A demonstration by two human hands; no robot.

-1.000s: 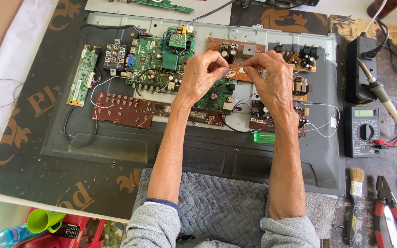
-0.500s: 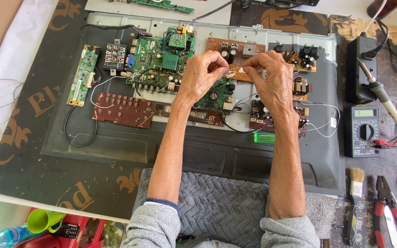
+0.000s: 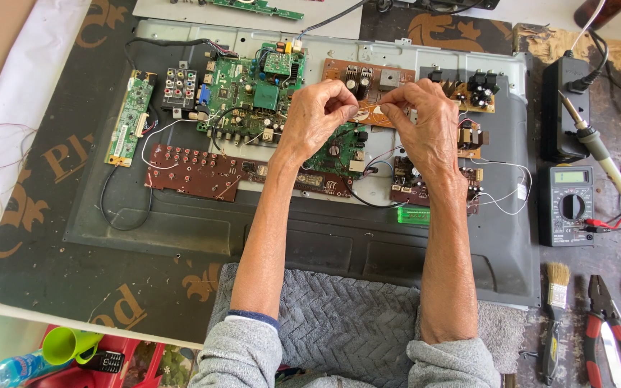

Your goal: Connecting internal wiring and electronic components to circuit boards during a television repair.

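Note:
My left hand (image 3: 318, 115) and my right hand (image 3: 425, 126) are raised close together over the open back of a flat screen set (image 3: 267, 223). Both pinch a small thin part, maybe a wire end, between fingertips; it is too small to name. Below them lie a green main circuit board (image 3: 249, 90), a brown power board (image 3: 368, 82) and a dark red-brown strip board (image 3: 195, 172). White wires (image 3: 501, 194) run beside my right wrist.
At the right stand a black power unit (image 3: 566, 108), a soldering iron (image 3: 594, 140), a multimeter (image 3: 568, 205) with red leads, a brush (image 3: 556, 302) and red-handled pliers (image 3: 601, 323). A grey towel (image 3: 346, 330) lies at the front. A green cup (image 3: 70, 343) sits low left.

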